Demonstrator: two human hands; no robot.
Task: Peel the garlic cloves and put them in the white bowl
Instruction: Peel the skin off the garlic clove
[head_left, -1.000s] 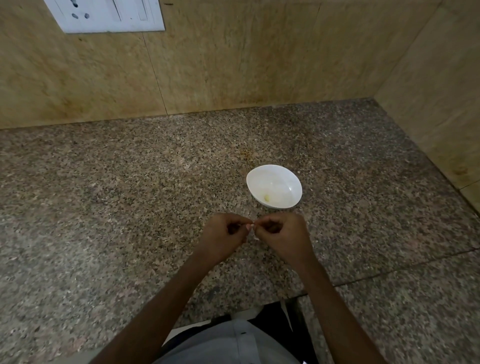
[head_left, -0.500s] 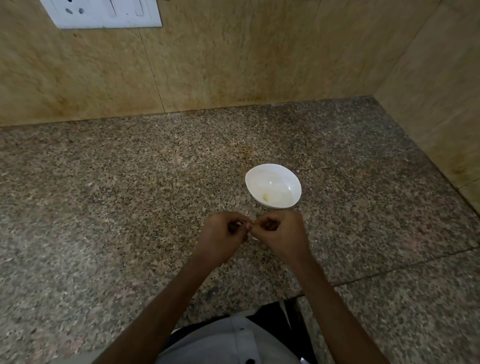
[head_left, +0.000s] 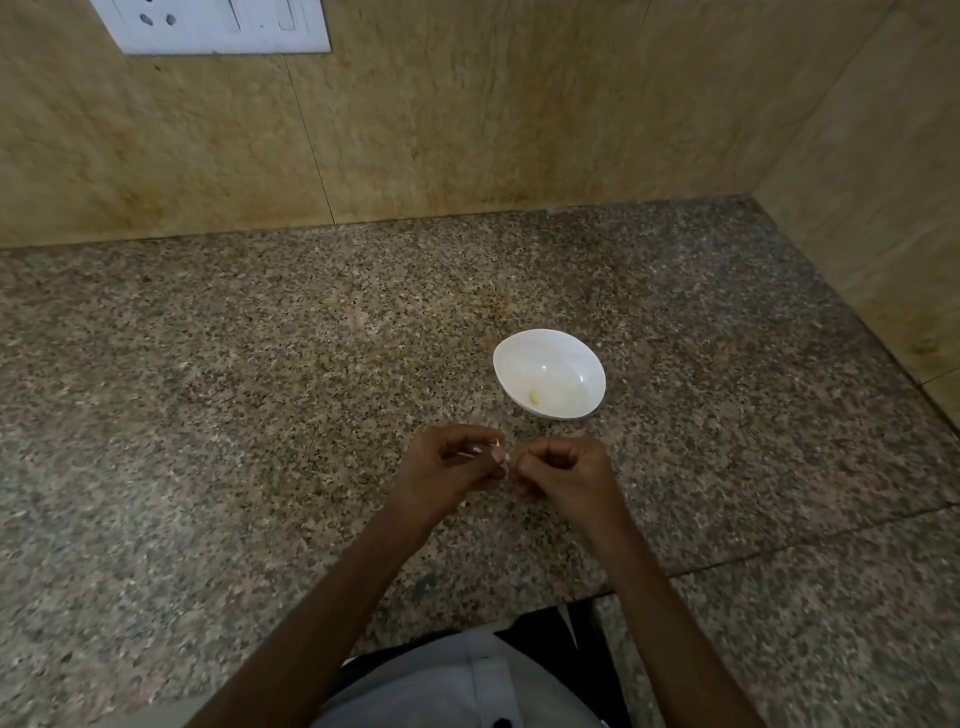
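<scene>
One peeled clove (head_left: 535, 397) lies inside the white bowl (head_left: 576, 358), by its near wall, so the task looks begun but not finished. Just in front of the bowl, above the surface (head_left: 260, 415), the left hand (head_left: 449, 462) and right hand (head_left: 566, 467) meet fingertip to fingertip. Each grip is pinched on a garlic clove (head_left: 496, 443), which looks mid-peel and is mostly hidden. I cannot tell whether more cloves wait.

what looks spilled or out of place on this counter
Only a rusty-brown stain on the speckled granite counter, just behind the white oval bowl. The bowl sits upright with one peeled garlic clove inside; nothing is spilled.
</scene>
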